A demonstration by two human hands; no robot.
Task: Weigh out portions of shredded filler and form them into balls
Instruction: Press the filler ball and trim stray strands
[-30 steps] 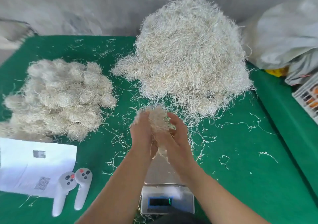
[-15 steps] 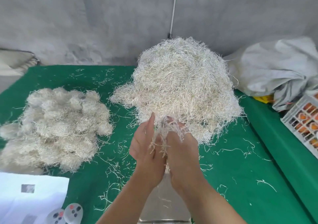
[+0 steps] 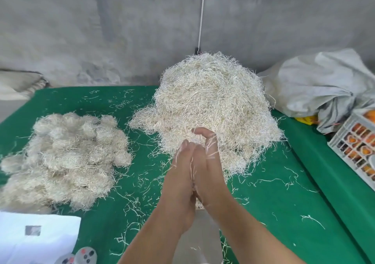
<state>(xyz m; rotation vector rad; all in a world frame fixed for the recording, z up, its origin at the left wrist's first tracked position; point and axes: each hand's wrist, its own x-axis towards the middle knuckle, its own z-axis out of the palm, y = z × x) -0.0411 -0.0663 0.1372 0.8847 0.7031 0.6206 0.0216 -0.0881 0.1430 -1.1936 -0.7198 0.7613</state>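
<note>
A large loose heap of pale shredded filler [image 3: 215,109] sits at the back middle of the green table [image 3: 284,207]. At the left lies a pile of several formed filler balls [image 3: 71,158]. In front of the heap my left hand [image 3: 180,178] and my right hand [image 3: 211,170] press palm to palm on a small filler portion [image 3: 195,141]. It is mostly hidden, with strands sticking out. My left fingers lie straight; my right fingertips curl over the top. The scale's steel plate [image 3: 194,247] shows below my wrists; its display is out of view.
A white printed sheet [image 3: 36,241] and two white controllers [image 3: 85,255] lie at the front left. A crumpled grey bag [image 3: 320,85] and a white crate of orange items [image 3: 357,148] stand at the right. Loose strands litter the green cloth. A concrete wall stands behind.
My hands rose from the scale with the portion and went from cupping it loosely to pressing it flat between the palms. The view tilted upward, so the scale display left the frame.
</note>
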